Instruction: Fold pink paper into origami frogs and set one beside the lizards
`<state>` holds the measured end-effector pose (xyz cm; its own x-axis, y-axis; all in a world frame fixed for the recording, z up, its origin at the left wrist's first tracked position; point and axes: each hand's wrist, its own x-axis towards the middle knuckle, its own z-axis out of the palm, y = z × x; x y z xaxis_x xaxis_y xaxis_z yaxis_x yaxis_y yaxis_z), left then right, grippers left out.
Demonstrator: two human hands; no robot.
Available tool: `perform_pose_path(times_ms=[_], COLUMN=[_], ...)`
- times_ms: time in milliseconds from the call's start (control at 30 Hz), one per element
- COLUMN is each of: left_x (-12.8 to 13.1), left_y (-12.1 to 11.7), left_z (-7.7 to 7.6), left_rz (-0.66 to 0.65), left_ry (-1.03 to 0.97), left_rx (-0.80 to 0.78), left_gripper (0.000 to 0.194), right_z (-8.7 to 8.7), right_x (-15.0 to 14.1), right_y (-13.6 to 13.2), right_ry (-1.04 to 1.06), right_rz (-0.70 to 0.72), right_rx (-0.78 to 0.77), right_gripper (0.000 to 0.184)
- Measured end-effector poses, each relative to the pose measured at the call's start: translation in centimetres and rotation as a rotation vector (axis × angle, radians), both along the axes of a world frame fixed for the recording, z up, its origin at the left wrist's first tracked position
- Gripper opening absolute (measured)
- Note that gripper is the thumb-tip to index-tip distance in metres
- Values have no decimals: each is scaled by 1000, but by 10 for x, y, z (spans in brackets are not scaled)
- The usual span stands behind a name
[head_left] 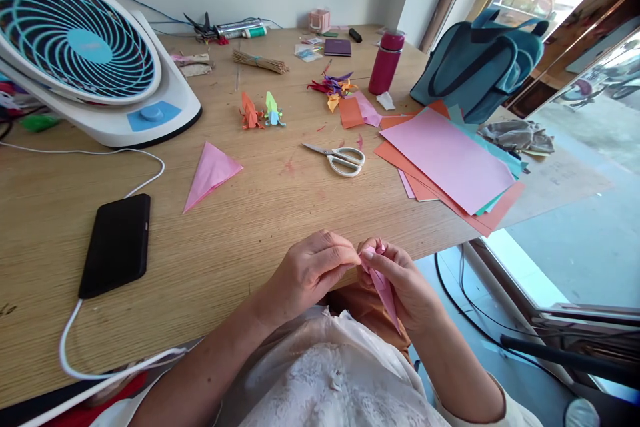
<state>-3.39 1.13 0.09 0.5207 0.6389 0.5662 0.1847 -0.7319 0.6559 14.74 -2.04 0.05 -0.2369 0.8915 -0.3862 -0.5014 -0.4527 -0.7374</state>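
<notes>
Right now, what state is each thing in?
Left hand: pinching
Right hand: holding
Held pink paper: folded, narrow
Pink triangle: folded, lying down
Scissors: closed
Phone: screen dark
Bottle: upright, capped
Fan: upright, running unclear
Stick bundle: tied
Paper stack: uneven

The folded pink paper (384,293) is narrow and creased, with small folds at its upper end, where the fingertips of your left hand (320,267) meet it. Your right hand (403,275) grips it; its long body slants downward, tapering to a sharp point.
</notes>
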Motion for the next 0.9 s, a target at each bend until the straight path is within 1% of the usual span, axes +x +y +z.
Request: perform_pose_path(times_ms=[100,267,367,467,567,667,733,800,900], left_x=[-2,-5,-5,-3,2,8,12,15,18], left_y=[2,3,3,0,-4,-11,-15,-19,-23], left_z=[3,11,13,12,7,2,0,0,1], left_rz=[-30,-23,-15,21,70,143,205,264,313], left_ry=[22,103,152,130,12,-84,-108,-108,-109], left_rx=[76,165,165,40,-152,-321,-421,-498,-573], left_gripper=[21,16,12,11,11,9,10,11,13], right_z=[2,1,-1,-3,-2,-2,-3,-5,-7], right_x=[0,-1,-1,-1,-2,-3,-4,-6,-9], right_y=[0,-2,-3,-3,-2,-2,-3,-4,-5], right_ry=[28,57,65,32,-74,-186,-229,-243,-281], right_rz=[11,38,59,66,39,7,4,-1,-39], right_rx=[-17,-37,-37,-5,55,116,141,149,167], right_gripper=[30,31,31,31,32,35,35,35,35])
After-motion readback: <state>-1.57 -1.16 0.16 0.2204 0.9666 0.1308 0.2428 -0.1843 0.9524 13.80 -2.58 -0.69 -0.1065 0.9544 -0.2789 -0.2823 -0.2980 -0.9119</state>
